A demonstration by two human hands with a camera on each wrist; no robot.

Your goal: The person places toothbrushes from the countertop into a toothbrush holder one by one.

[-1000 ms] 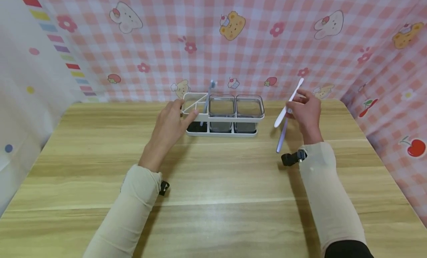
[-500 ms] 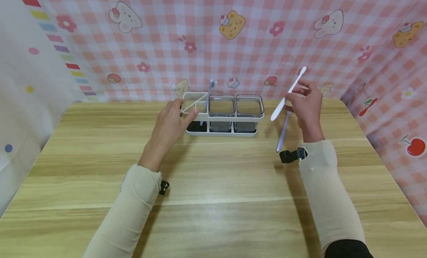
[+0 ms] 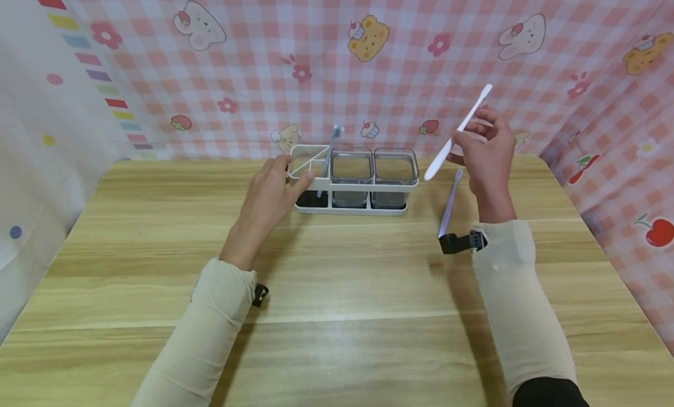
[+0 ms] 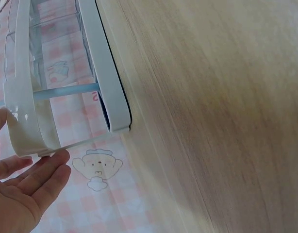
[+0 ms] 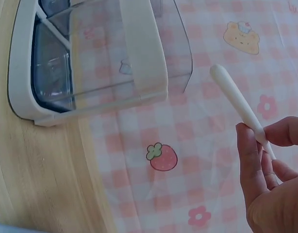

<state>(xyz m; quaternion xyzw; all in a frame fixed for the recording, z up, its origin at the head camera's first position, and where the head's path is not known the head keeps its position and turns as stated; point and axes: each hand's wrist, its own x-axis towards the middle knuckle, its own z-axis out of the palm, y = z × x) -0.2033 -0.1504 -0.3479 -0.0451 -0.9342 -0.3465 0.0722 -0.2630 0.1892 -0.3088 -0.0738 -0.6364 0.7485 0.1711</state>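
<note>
A white toothbrush holder (image 3: 363, 187) stands upright at the back of the table, with a blue toothbrush (image 3: 334, 135) leaning in its divided left compartment. My left hand (image 3: 268, 192) grips the left end of its upper frame, thumb at the front and fingers round the end. To the right of the holder, my right hand (image 3: 487, 155) pinches a white toothbrush (image 3: 447, 144) in the air. Its thick handle end (image 5: 226, 85) slants down toward the holder, head up and away. Below that hand, a purple toothbrush (image 3: 450, 203) lies on the table.
Two clear square cups (image 3: 395, 166) sit in the middle and right places of the holder. Wood-grain table (image 3: 337, 313) spreads in front. A pink checked cloth (image 3: 253, 62) hangs right behind the holder and along the right side; a white dotted cloth (image 3: 31, 179) hangs on the left.
My right hand has risen with the white toothbrush, lifting it off the purple one's area and slightly toward the holder. My left hand and the holder have stayed put.
</note>
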